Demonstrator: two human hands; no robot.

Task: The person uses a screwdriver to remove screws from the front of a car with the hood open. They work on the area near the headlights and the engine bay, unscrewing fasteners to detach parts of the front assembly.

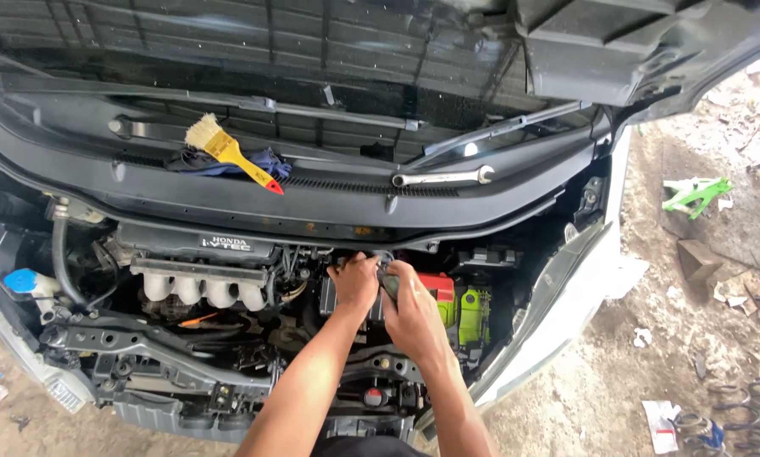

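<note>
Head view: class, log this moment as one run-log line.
left hand: gripping dark engine part | right hand: on same part | battery: beside right hand | brush, wrench: on cowl, untouched

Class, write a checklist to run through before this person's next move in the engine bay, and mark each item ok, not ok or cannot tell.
1. Both hands in view: left hand and right hand deep in the bay: ok.
2. What the grip holds: cannot tell.
3. Spanner lying loose on the cowl: not ok.
4. Yellow brush resting on the cowl: not ok.
5. Bonnet raised: ok.
6. Green part beside the hands untouched: ok.
</note>
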